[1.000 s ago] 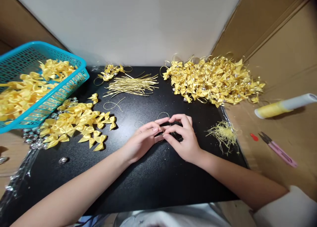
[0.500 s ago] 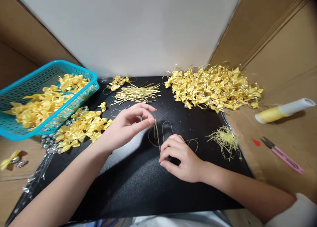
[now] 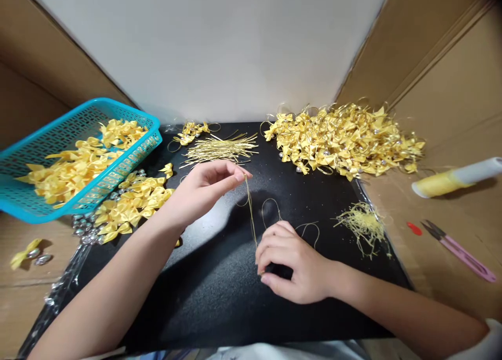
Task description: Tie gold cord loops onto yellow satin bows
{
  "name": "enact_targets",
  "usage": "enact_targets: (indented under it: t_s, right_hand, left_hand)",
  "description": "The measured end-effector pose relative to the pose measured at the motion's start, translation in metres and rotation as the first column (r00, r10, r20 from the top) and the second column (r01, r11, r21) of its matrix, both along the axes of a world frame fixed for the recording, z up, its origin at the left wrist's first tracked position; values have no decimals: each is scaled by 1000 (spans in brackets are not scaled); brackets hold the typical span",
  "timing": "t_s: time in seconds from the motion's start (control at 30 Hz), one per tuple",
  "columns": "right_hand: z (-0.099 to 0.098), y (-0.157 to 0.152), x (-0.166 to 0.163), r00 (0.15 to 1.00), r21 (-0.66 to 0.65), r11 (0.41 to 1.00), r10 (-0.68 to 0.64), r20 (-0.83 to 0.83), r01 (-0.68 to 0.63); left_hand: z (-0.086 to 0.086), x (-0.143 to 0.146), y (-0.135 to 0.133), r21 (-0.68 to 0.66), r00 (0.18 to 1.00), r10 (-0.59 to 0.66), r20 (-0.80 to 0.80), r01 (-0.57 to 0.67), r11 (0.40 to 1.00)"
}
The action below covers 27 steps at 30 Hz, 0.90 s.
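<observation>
A thin gold cord [image 3: 251,213] runs between my two hands above the black work surface [image 3: 219,292]. My left hand [image 3: 214,184] pinches its upper end between thumb and forefinger. Lower and to the right, my right hand [image 3: 294,263] has its fingers curled closed on the cord's lower end; what else lies within them is hidden. Thin loops of cord [image 3: 270,205] stick up behind the right hand's knuckles. Just beyond my left hand lies a bundle of cut gold cords [image 3: 221,148].
At left, a blue basket [image 3: 39,140] holds yellow bows; more bows [image 3: 135,203] and silver bells [image 3: 84,226] lie beside it. Finished-looking bow ornaments [image 3: 345,140] are heaped back right. Cord scraps [image 3: 363,224], pink-handled snips [image 3: 458,250], a red piece [image 3: 414,228] and a yellow-white roll [image 3: 455,179] lie right.
My left hand has risen slightly and its fingers have closed together. My right hand has shifted a little down and right, so the cord between them spans a longer stretch. The view has shifted slightly.
</observation>
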State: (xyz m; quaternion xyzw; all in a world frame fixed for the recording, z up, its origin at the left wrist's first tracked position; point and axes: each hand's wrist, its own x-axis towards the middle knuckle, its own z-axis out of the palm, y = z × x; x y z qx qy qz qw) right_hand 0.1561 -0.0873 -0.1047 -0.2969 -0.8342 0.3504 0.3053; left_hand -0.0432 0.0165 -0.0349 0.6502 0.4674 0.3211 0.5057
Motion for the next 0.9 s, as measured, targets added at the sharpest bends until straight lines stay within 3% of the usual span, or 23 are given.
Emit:
enact_targets:
  t_s: [0.13, 0.27, 0.37, 0.43, 0.5, 0.6, 0.73, 0.83, 0.9]
  right_hand:
    - [0, -9, -3, 981, 116, 979, 155, 119, -169]
    - [-9, -28, -12, 929, 247, 915, 250, 274, -319]
    - [-11, -33, -15, 928, 305, 885, 284, 241, -351]
    - [-6, -24, -10, 965, 293, 922, 219, 141, -252]
    - [4, -6, -3, 999, 192, 981, 14, 35, -21]
    - [20, 28, 5, 949, -9, 949, -314, 42, 314]
    - [32, 53, -10, 913, -32, 917, -392, 112, 398]
    - [27, 55, -33, 881, -3, 882, -470, 48, 471]
    - [19, 56, -43, 839, -99, 836, -544, -15, 540]
  left_hand:
    - [-2, -3, 3, 49, 998, 57, 17, -58, 997]
    - [-3, -7, 8, 78, 992, 119, 35, -121, 990]
    - [-1, -10, 10, 81, 989, 143, 30, -145, 986]
    - [2, -12, 9, 87, 987, 156, 26, -157, 984]
    - [5, -12, 8, 93, 987, 161, 28, -163, 982]
    - [9, -12, 6, 110, 989, 148, 24, -150, 983]
    - [13, -11, 4, 145, 990, 140, 4, -139, 980]
    - [14, -11, 2, 169, 991, 133, -11, -129, 977]
    - [15, -11, 0, 185, 992, 122, -18, -116, 976]
